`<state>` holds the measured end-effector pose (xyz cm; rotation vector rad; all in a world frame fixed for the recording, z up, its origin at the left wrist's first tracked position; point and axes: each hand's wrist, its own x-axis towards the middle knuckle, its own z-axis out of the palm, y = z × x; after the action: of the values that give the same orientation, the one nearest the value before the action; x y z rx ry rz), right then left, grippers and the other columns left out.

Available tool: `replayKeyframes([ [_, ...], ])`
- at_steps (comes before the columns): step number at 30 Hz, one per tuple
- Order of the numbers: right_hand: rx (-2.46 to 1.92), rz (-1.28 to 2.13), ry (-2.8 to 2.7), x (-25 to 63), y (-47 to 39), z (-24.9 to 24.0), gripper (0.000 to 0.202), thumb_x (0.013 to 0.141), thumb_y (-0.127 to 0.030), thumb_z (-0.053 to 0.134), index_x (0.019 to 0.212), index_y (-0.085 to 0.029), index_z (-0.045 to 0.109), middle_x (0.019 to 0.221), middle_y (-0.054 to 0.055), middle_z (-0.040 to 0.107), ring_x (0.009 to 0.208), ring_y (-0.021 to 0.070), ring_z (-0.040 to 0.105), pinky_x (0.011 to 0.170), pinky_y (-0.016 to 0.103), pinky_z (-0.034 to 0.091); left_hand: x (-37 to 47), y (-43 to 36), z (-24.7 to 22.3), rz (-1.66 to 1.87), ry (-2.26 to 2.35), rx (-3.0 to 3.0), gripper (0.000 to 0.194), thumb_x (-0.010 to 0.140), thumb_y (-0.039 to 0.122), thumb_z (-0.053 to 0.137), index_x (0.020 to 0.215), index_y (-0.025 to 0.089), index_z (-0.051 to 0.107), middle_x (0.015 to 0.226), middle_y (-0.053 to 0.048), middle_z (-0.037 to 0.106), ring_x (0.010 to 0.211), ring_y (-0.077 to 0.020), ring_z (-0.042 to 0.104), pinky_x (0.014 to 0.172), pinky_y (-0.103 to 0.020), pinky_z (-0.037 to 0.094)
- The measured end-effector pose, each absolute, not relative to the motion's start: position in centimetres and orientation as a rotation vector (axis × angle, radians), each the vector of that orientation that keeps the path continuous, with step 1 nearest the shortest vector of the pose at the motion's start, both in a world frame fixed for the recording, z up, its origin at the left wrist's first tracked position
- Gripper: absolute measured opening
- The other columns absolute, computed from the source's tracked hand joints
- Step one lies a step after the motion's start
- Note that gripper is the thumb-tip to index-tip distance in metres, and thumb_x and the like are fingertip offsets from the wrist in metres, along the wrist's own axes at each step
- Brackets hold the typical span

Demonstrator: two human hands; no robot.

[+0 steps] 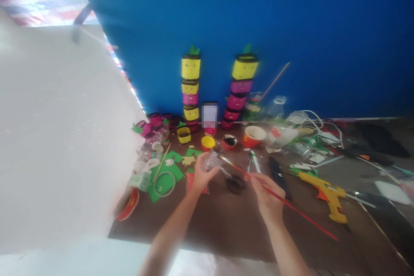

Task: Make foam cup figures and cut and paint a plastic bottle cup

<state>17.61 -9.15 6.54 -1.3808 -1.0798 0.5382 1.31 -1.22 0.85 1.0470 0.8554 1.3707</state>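
My left hand point(203, 171) is closed on a small clear plastic piece point(212, 160), which looks like a cut bottle part. In my right hand point(268, 192) is a long red paintbrush point(302, 215), its bristle end at the rim of the clear piece; blur hides whether they touch. Below the brush lies a pair of scissors point(235, 184) with dark handles. Just beyond my hands stand a pot of yellow paint point(208, 142) and a pot of dark paint point(230, 141). A red paper cup point(254, 137) is to their right.
Two stacks of painted cups, one left point(191, 69) and one right point(237, 102), rise against the blue board point(220, 8). Green sheets point(152, 191) and a tape roll point(164, 184) lie left. A yellow glue gun point(330, 194), plastic bottles point(278, 105) and a cable point(318, 118) are on the right.
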Motion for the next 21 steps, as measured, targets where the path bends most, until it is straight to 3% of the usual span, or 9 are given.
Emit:
replayKeyframes([
  [10, -1.409, 0.486, -1.039, 19.4, -9.8, 4.9, 0.014, 0.074, -0.034, 0.063, 0.076, -0.021, 0.068, 0.068, 0.003, 0.071, 0.063, 0.0189, 0.067, 0.06, 0.028, 0.054, 0.8, -1.0, 0.5, 1.385, 0.903, 1.144, 0.048, 0.07, 0.037, 0.069, 0.113, 0.023, 0.053, 0.115, -0.007, 0.057, 0.112, -0.0243, 0.052, 0.099, -0.041, 0.036],
  [21, -1.387, 0.546, -1.107, 18.0, -9.3, 6.2, 0.014, 0.074, -0.033, 0.062, 0.078, -0.021, 0.068, 0.071, 0.003, 0.071, 0.065, 0.0193, 0.067, 0.059, 0.028, 0.054, 1.0, -1.0, -0.1, 1.359, 0.877, 1.028, 0.047, 0.068, 0.034, 0.071, 0.111, 0.022, 0.056, 0.112, -0.006, 0.058, 0.111, -0.0245, 0.053, 0.1, -0.04, 0.037],
])
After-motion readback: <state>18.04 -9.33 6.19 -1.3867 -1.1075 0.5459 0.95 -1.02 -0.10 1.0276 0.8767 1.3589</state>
